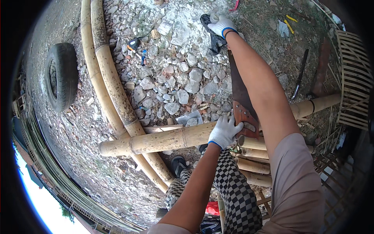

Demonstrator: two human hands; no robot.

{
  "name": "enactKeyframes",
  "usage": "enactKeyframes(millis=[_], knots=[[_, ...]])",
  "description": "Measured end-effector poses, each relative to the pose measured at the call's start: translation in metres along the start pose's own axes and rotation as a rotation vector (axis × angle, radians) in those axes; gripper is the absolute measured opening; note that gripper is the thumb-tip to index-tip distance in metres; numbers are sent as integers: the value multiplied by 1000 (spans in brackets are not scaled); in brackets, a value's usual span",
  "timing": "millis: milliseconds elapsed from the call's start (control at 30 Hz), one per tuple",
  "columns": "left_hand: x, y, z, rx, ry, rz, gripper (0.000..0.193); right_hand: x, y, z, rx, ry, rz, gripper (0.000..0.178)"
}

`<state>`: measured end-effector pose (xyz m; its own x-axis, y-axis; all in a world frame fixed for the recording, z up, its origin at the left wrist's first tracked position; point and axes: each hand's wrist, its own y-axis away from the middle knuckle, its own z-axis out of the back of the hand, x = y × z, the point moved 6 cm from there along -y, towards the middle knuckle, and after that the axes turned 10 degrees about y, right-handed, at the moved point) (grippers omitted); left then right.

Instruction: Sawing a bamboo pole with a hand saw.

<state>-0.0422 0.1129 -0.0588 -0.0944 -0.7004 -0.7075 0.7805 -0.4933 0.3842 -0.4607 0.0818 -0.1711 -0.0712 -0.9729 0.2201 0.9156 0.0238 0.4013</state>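
Black, bag-like bundle (215, 42), probably light, limp and best pinched by a fold, is gripped above the rubble (172, 108) by the right hand (223, 25), while the bamboo pole (167, 140), likely stiff and smooth, is covered by the left hand (223, 132), fingers spread, beside the saw handle (242, 114).

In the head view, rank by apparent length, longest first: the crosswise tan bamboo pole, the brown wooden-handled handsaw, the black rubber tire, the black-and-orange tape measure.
Bamboo pole
Handsaw
Tire
Tape measure
Nearness to the camera may exaggerate the handsaw against the tire.
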Motion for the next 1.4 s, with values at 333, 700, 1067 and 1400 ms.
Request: enactKeyframes(millis=[333,700,1067,1400], knots=[[-9,1,-6,-193,-96,-81,38,31,105,121,-380,-105,271,43],[-3,6,1,-161,-85,-66,41,-72,349,67,123,168,317,51],[-4,15,-4,-337,-85,-196,38,-132,452,9,-198,536,343,34],[37,80,24,-323,-27,-294,94,-163,439,-5,-257,481,371,26]])
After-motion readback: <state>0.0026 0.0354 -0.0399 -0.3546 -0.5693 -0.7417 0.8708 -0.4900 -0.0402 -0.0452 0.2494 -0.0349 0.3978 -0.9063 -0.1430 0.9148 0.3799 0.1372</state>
